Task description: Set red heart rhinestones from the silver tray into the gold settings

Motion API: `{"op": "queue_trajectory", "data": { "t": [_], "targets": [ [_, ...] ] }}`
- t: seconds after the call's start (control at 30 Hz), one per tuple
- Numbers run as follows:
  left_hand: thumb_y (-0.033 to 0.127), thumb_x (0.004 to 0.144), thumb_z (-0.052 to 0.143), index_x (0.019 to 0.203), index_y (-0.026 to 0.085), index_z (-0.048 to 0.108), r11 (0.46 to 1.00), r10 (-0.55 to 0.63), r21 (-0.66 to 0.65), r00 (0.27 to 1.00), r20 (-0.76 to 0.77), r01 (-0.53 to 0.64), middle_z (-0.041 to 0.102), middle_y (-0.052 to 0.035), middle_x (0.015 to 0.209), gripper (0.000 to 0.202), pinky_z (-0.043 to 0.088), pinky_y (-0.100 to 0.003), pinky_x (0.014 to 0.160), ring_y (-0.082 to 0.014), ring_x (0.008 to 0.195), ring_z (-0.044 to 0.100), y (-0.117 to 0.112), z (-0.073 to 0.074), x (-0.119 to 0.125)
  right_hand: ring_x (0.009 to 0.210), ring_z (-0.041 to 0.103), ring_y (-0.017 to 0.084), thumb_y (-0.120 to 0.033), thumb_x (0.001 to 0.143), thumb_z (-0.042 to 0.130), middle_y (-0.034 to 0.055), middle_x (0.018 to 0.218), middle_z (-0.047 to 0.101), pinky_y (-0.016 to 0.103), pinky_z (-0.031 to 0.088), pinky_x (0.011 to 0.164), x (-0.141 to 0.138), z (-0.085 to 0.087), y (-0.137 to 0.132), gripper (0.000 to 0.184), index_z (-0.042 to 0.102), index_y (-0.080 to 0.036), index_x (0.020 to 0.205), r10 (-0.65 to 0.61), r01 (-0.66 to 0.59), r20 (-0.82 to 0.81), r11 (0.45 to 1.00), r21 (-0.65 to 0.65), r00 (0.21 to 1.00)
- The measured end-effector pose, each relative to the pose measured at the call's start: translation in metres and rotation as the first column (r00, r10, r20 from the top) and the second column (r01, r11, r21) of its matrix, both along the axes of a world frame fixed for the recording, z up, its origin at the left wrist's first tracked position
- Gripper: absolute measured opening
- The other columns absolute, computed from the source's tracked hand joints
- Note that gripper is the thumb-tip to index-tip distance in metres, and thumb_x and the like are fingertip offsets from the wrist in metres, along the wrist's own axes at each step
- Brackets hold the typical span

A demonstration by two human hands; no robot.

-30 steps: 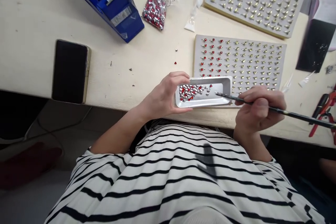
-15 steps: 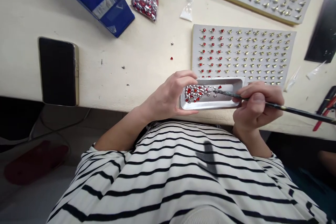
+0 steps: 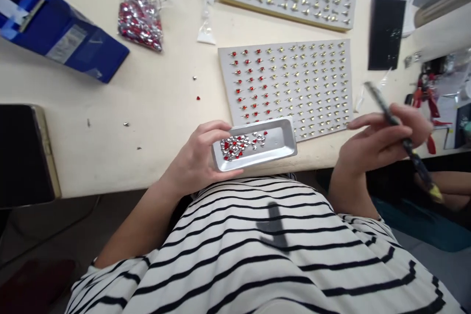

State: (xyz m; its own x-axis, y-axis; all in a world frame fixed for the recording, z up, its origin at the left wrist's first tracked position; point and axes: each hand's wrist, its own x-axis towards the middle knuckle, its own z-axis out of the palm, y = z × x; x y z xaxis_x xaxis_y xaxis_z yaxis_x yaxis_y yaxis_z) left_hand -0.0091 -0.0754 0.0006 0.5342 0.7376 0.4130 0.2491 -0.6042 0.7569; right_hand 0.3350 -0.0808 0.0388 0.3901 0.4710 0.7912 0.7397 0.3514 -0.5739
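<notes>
One tray (image 3: 280,144) of gems (image 3: 233,147) in the left hand (image 3: 196,159).

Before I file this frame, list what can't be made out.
Head view:
Smartphone: cut off by the picture's left edge.
Pen-like tool: tip blurred, middle partly covered by the right hand.
Nearer ring board: lower left corner hidden by the tray.
Its gems: too small to count.
</notes>
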Motion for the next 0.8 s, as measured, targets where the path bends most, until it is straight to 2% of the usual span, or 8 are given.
{"op": "queue_trajectory", "data": {
  "t": [0.1,0.2,0.23,0.33,0.4,0.53,0.7,0.8],
  "targets": [
    [0.038,0.074,0.098,0.142,0.029,0.043,1.0,0.011,0.003,1.0,0.023,-0.011,0.064,-0.0098,0.135,0.088,0.065,-0.047,0.105,-0.026,0.126,0.067,-0.002,-0.001,-0.002,0.075,0.075,0.014,-0.054,0.108,0.039,0.003,0.105,0.07,0.034,0.051,0.062,0.084,0.005,0.007,0.04,0.068,-0.026,0.109,-0.111,0.142,0.143,0.963,-0.229,0.984],
    [0.037,0.073,0.098,0.14,0.029,0.045,0.999,0.038,-0.013,0.999,0.016,-0.038,0.065,-0.0091,0.135,0.086,0.066,-0.047,0.105,-0.0261,0.126,0.068,-0.006,-0.001,-0.005,0.117,0.073,0.023,-0.044,0.107,0.047,0.0139,0.121,0.076,0.043,0.056,0.104,0.155,0.011,0.015,0.037,0.072,-0.021,0.119,-0.068,0.334,0.44,0.756,-0.563,0.896],
    [0.037,0.073,0.099,0.14,0.029,0.045,0.999,0.045,-0.015,0.999,0.013,-0.045,0.065,-0.0093,0.135,0.086,0.066,-0.047,0.105,-0.0264,0.126,0.068,-0.007,-0.001,-0.006,0.121,0.072,0.023,-0.04,0.105,0.051,0.014,0.127,0.077,0.042,0.054,0.106,0.171,0.012,0.018,0.032,0.074,-0.022,0.118,-0.014,0.326,0.449,0.709,-0.625,0.893],
    [0.039,0.074,0.098,0.141,0.028,0.045,0.999,0.047,-0.008,0.999,0.009,-0.046,0.064,-0.01,0.136,0.086,0.066,-0.047,0.104,-0.0264,0.125,0.068,-0.012,0.0,-0.01,0.135,0.064,0.021,-0.034,0.106,0.049,0.0079,0.157,0.061,0.041,0.042,0.121,0.195,0.011,0.021,0.035,0.071,-0.027,0.132,0.258,0.41,0.548,0.437,-0.801,0.796],
    [0.037,0.075,0.097,0.141,0.027,0.045,0.999,0.047,-0.002,0.999,0.001,-0.047,0.064,-0.011,0.135,0.085,0.066,-0.046,0.104,-0.0258,0.125,0.067,-0.015,0.001,-0.013,0.135,0.062,0.02,-0.032,0.107,0.048,0.0034,0.162,0.056,0.041,0.038,0.122,0.199,0.008,0.022,0.036,0.07,-0.031,0.135,0.373,0.441,0.548,0.336,-0.832,0.749],
    [0.033,0.075,0.097,0.142,0.024,0.045,0.999,0.052,-0.007,0.999,-0.017,-0.052,0.063,-0.0127,0.135,0.085,0.066,-0.045,0.104,-0.0258,0.125,0.067,-0.021,0.0,-0.018,0.132,0.063,0.018,-0.023,0.102,0.055,0.0012,0.158,0.061,0.036,0.041,0.118,0.202,0.0,0.021,0.03,0.073,-0.032,0.123,0.41,0.407,0.515,0.325,-0.854,0.753],
    [0.032,0.076,0.096,0.143,0.026,0.044,0.998,0.03,-0.05,0.998,-0.047,-0.032,0.064,-0.0133,0.136,0.085,0.066,-0.049,0.104,-0.0272,0.126,0.067,-0.028,-0.003,-0.023,0.136,0.063,0.02,-0.015,0.099,0.05,0.0163,0.149,0.067,0.038,0.047,0.118,0.21,-0.003,0.015,0.037,0.064,-0.022,0.133,0.182,0.443,0.58,0.48,-0.757,0.794],
    [0.029,0.076,0.096,0.142,0.024,0.045,0.998,0.03,-0.061,0.999,-0.045,-0.033,0.064,-0.0144,0.135,0.084,0.066,-0.048,0.104,-0.0269,0.126,0.067,-0.033,-0.005,-0.024,0.135,0.065,0.017,-0.011,0.096,0.051,0.0143,0.145,0.069,0.034,0.05,0.117,0.212,-0.002,0.008,0.038,0.065,-0.021,0.13,0.192,0.401,0.543,0.487,-0.776,0.817]
  ]
}}
